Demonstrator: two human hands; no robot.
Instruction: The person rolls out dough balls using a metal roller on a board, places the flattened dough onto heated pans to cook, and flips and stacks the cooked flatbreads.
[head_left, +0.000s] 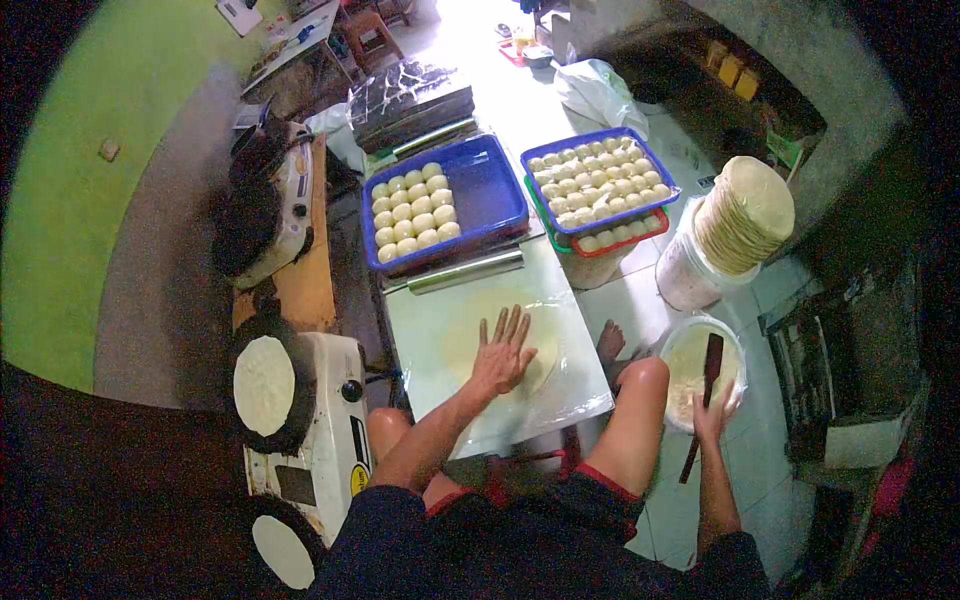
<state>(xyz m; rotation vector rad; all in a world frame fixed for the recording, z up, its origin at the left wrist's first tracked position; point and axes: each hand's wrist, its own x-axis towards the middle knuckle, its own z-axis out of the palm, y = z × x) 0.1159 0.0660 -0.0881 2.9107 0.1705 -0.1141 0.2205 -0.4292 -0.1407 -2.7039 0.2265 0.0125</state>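
My left hand point(502, 360) lies flat with its fingers spread on a thin, pale round of dough point(470, 318). The dough is spread on a white board point(425, 345) that looks covered with clear plastic, in front of my knees. In my right hand point(713, 415) is a long dark spatula point(712, 370), which looks wooden, its broad end pointing up. That hand is at the white bucket point(738, 345) on the floor to my right. Something pale and crumbly point(685, 388) shows inside the bucket. At the far edge of the board lies a shiny metal bar point(465, 272).
Beyond the board stands a blue tray point(490, 190) with dough balls point(410, 213) in its left half. Another blue tray point(600, 180) of dough balls tops a stack. Flatbreads point(745, 215) are piled on a white bucket point(685, 275). A stove point(335, 400) with pans is close at left.
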